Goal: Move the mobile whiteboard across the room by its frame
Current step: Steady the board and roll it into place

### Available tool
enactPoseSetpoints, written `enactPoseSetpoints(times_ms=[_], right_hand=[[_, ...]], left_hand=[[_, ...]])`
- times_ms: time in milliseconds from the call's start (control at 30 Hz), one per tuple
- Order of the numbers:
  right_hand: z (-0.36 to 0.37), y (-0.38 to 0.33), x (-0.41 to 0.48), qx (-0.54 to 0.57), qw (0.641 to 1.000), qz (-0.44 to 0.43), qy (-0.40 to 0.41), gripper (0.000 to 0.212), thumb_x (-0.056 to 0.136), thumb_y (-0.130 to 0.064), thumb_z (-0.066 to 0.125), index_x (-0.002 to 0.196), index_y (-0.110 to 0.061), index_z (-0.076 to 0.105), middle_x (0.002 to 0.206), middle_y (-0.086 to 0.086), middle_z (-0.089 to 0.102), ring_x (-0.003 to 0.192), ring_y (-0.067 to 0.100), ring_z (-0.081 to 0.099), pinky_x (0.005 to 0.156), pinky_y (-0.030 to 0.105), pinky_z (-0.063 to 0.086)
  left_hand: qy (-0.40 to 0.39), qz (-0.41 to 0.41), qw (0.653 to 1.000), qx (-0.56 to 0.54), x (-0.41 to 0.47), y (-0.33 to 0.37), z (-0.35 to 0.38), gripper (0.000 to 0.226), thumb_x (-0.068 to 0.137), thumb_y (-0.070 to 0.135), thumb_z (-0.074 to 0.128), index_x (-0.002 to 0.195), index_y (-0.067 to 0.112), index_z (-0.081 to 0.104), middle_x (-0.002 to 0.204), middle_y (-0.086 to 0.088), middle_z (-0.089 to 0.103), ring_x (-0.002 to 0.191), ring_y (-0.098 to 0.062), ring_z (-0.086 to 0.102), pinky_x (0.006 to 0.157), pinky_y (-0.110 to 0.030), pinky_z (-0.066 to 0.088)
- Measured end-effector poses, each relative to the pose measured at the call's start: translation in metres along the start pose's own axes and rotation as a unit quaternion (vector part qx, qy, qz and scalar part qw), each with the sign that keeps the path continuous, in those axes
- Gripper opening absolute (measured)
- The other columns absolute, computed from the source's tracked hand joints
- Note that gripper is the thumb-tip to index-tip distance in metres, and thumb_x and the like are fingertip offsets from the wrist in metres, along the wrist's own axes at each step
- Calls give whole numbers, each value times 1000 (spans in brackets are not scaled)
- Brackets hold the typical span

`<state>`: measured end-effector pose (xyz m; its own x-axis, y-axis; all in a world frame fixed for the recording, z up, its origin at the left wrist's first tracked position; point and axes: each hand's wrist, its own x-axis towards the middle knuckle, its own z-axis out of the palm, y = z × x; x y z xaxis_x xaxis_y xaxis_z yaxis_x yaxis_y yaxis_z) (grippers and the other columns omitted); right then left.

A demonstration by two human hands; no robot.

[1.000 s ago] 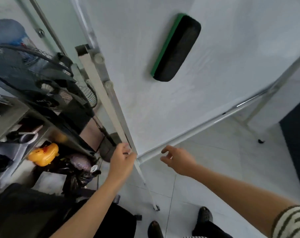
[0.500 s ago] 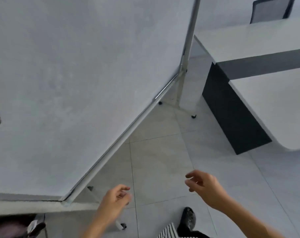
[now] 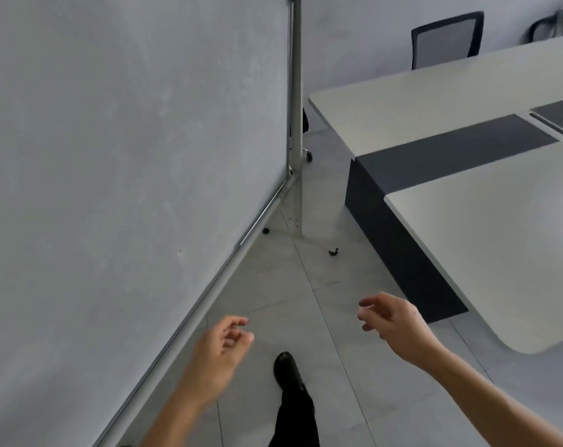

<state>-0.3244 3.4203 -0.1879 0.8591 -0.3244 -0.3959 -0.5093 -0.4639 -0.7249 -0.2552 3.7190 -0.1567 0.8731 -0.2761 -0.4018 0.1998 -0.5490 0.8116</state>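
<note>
the whiteboard point(image 3: 128, 172) fills the left of the frame, unheld — left hand point(image 3: 220, 351) and right hand point(image 3: 394, 321) are seen low centre, fingers loosely curled apart, empty; the frame point(image 3: 295, 124) is yet to be gripped, desks point(image 3: 467, 101) crowding the right.

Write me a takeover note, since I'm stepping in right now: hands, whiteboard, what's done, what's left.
Left hand: open, fingers loosely curled, empty, close to the whiteboard's bottom rail but off it.
Right hand: open, empty, over the floor.
Whiteboard stands to the left; its right upright post and casters sit near the white desk.
Done: cannot tell how far it has travelled.
Left: take hold of the frame and roll it, minding the desk corner.
</note>
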Motion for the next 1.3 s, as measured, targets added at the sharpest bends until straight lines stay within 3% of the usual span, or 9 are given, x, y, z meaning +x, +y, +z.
enactPoseSetpoints(times_ms=[167,300,433,600,800,900,1000,1100,1300], right_hand=[[-30,-62,107,11,999,-30,32,16,89,-33,61,102,-25,64,79,-5,73,73,6,68,61,21,49],[-59,-123,181,32,996,-55,68,16,87,-34,63,101,-26,65,78,-4,73,70,6,67,59,20,49],[-85,-167,251,44,991,-73,103,21,87,-39,62,105,-29,62,86,-7,72,74,4,64,59,18,44],[-114,-219,349,57,984,-114,122,34,89,-41,58,119,-25,57,103,-4,68,89,13,64,76,33,53],[-138,-284,483,108,969,-167,148,52,92,-46,50,136,-21,41,131,6,58,112,23,58,98,45,46],[-142,-311,544,130,968,-171,131,57,94,-52,39,142,-22,31,139,4,51,128,26,47,104,45,39],[-135,-329,577,113,969,-190,110,38,97,-45,37,114,-11,40,82,-1,55,86,33,55,70,39,39],[-126,-345,597,104,965,-235,58,29,98,-39,39,93,-11,34,66,-1,42,61,22,45,52,34,31],[-90,-403,656,94,946,-300,-81,33,97,-38,44,94,-5,43,65,-1,42,57,15,43,58,37,37]], left_hand=[[88,80,992,32,112,58,-29,14,88,17,65,102,20,64,89,-1,69,83,-16,64,66,-7,48],[123,146,981,33,181,121,-53,13,89,21,63,102,24,63,87,6,69,85,-3,63,68,-13,51],[157,193,967,60,233,168,-63,20,90,23,62,109,21,62,99,6,68,93,-8,64,83,-30,53],[272,326,886,188,280,205,-69,34,90,38,47,115,18,58,116,1,63,109,-14,57,92,-23,45],[383,389,802,244,346,233,-63,26,89,18,54,114,13,57,128,-15,61,128,-28,51,103,-37,44],[432,375,766,292,374,240,-53,29,84,11,57,112,13,58,129,-15,62,125,-27,54,98,-39,46],[475,339,744,326,386,241,-47,30,82,10,56,112,13,59,133,-9,57,123,-26,55,100,-36,42],[516,274,729,357,398,245,-56,34,80,5,58,113,11,59,130,-13,61,124,-27,55,101,-39,44],[563,140,732,358,433,243,-93,36,83,7,56,119,6,59,136,-20,56,130,-31,49,102,-49,46]])
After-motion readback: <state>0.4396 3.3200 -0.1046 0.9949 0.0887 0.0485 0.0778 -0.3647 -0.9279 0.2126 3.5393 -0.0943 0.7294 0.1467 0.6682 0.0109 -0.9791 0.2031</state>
